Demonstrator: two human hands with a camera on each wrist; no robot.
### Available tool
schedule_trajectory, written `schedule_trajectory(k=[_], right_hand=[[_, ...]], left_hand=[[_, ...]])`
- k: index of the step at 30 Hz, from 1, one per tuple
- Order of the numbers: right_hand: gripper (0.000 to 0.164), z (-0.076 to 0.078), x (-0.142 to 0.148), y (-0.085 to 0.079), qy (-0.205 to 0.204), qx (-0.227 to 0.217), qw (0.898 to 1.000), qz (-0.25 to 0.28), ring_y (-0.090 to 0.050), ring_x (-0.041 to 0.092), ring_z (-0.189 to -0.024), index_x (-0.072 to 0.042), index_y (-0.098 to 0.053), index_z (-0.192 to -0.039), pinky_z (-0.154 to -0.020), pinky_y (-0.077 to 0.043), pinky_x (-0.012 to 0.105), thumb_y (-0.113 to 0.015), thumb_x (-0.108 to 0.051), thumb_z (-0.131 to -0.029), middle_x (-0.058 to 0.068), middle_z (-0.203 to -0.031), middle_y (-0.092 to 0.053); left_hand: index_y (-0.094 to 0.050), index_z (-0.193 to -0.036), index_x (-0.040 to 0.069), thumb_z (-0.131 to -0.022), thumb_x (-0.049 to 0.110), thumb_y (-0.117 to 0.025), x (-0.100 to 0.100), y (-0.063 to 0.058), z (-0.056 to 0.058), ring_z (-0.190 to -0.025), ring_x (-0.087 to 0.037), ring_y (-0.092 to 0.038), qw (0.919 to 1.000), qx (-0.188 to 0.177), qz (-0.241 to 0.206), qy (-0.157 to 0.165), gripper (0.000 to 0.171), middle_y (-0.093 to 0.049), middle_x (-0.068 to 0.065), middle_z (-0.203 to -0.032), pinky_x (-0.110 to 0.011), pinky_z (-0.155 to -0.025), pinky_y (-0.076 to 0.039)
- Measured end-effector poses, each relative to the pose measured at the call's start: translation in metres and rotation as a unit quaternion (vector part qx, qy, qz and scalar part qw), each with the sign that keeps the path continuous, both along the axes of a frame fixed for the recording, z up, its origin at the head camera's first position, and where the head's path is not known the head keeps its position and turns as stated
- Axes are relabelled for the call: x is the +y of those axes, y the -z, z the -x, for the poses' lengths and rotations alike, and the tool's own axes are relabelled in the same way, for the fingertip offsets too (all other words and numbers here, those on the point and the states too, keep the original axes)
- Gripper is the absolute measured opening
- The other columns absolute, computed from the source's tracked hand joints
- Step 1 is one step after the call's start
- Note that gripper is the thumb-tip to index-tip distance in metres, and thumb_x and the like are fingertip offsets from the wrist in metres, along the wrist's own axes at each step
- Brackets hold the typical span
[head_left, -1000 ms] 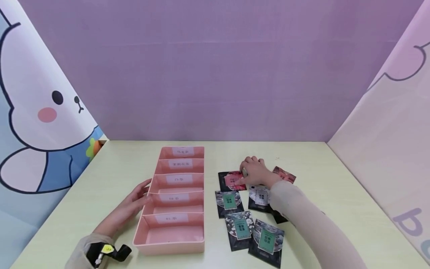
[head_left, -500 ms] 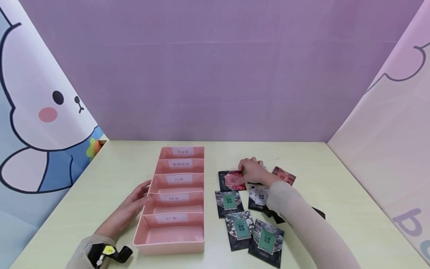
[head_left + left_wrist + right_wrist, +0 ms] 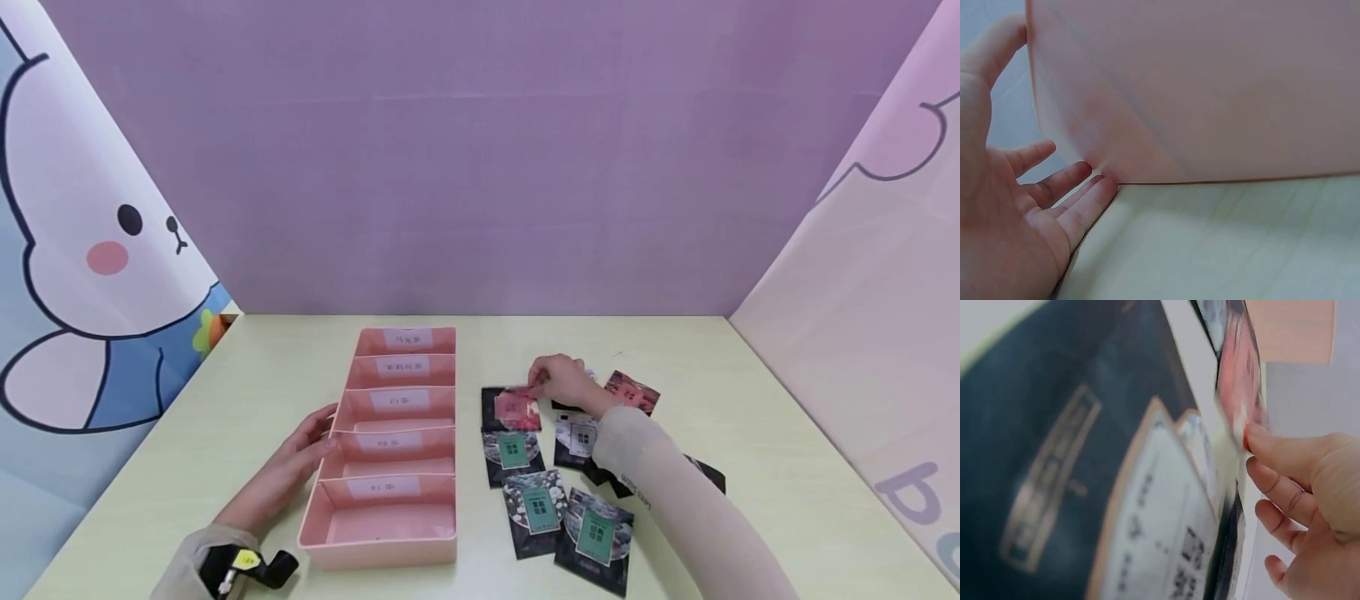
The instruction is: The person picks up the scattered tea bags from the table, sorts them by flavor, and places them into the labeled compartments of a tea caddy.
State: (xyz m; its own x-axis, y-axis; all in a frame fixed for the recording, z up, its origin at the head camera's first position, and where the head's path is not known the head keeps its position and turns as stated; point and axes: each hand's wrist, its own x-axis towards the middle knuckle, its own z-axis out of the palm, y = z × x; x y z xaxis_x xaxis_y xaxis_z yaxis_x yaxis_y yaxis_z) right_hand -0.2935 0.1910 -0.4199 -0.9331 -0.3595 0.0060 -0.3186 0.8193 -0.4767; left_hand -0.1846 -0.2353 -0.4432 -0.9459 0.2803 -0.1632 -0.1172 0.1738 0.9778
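Observation:
My right hand [image 3: 564, 382] is over the back of the sachet group and pinches the right edge of a red-and-black sachet [image 3: 512, 410]. In the right wrist view, thumb and forefinger meet at the edge of that red sachet [image 3: 1239, 378], which is blurred, while the other fingers curl loosely. A pink box [image 3: 378, 556] with several labelled compartments stands left of the sachets. Against its left side rests my left hand [image 3: 294, 452]. The left wrist view has the fingertips [image 3: 1107, 184] touching the box's wall [image 3: 1210, 94] near its bottom corner, fingers relaxed.
Below the red sachet lie a green-labelled sachet [image 3: 513, 452], a floral one [image 3: 536, 514] and another green-labelled one [image 3: 596, 537]. A white-labelled sachet [image 3: 576, 439] and a second red one [image 3: 633, 392] are near the right forearm, which partly covers other dark sachets. Purple cloth [image 3: 480, 167] stands behind the table.
The red sachet has shifted slightly left and toward me, now overlapping the green-labelled one below it. My right hand has moved a little left; my left hand has stayed put.

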Motion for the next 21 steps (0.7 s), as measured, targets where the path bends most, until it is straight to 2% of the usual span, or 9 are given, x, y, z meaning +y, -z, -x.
schedule_trajectory(k=[4,6,9,11,16,21], right_hand=[[0.008,-0.001,-0.0001,0.0,0.01,-0.01,1.0,0.021,-0.058,0.015,-0.073,-0.012,-0.07,-0.087,-0.099,-0.035,0.06,-0.074,-0.018,-0.09,-0.004,-0.08,-0.067],[0.016,-0.0016,-0.0004,0.0003,0.014,-0.02,1.0,0.016,-0.058,0.015,-0.075,-0.012,-0.072,-0.092,-0.095,-0.04,0.057,-0.077,-0.026,-0.089,-0.004,-0.084,-0.067],[0.033,-0.0033,-0.0009,0.0007,0.014,-0.038,0.999,0.002,-0.054,0.019,-0.083,-0.012,-0.072,-0.1,-0.091,-0.039,0.055,-0.082,-0.037,-0.082,-0.003,-0.089,-0.064],[0.038,-0.0039,-0.0015,0.0017,0.011,-0.051,0.999,-0.007,-0.049,0.021,-0.087,-0.014,-0.072,-0.101,-0.091,-0.036,0.054,-0.085,-0.041,-0.078,-0.003,-0.089,-0.062],[0.036,-0.0037,-0.0038,0.0029,0.009,-0.063,0.998,-0.013,-0.044,0.023,-0.09,-0.016,-0.071,-0.097,-0.095,-0.028,0.058,-0.088,-0.039,-0.074,-0.004,-0.086,-0.058],[0.034,-0.0017,-0.0058,0.0025,0.0,-0.068,0.998,-0.012,-0.055,0.024,-0.096,-0.013,-0.073,-0.1,-0.103,-0.027,0.065,-0.087,-0.034,-0.077,-0.004,-0.093,-0.065]], left_hand=[[-0.014,-0.158,0.008,-0.103,0.032,-0.051,0.0,-0.0006,0.0013,-0.143,-0.042,-0.021,1.0,-0.004,0.007,-0.001,0.071,-0.02,-0.022,-0.157,-0.061,-0.116,-0.017],[-0.014,-0.158,0.01,-0.103,0.034,-0.051,0.0002,-0.001,0.0018,-0.143,-0.041,-0.021,0.9999,-0.007,0.011,-0.003,0.071,-0.02,-0.021,-0.158,-0.061,-0.116,-0.017],[-0.014,-0.158,0.01,-0.103,0.034,-0.05,-0.0001,-0.0008,0.0021,-0.143,-0.042,-0.022,0.9999,-0.004,0.016,0.0,0.07,-0.02,-0.022,-0.158,-0.062,-0.115,-0.017],[-0.013,-0.158,0.009,-0.104,0.032,-0.049,-0.0006,-0.0004,0.0023,-0.143,-0.043,-0.022,0.9999,0.001,0.015,0.004,0.069,-0.02,-0.023,-0.157,-0.062,-0.115,-0.017],[-0.013,-0.158,0.008,-0.104,0.032,-0.049,-0.0013,0.0009,0.0026,-0.143,-0.042,-0.021,0.9998,0.003,0.017,0.006,0.069,-0.02,-0.023,-0.157,-0.062,-0.116,-0.017],[-0.014,-0.158,0.009,-0.104,0.033,-0.049,-0.0013,0.0014,0.0034,-0.144,-0.042,-0.021,0.9998,0.001,0.019,0.002,0.069,-0.02,-0.022,-0.158,-0.062,-0.116,-0.017]])
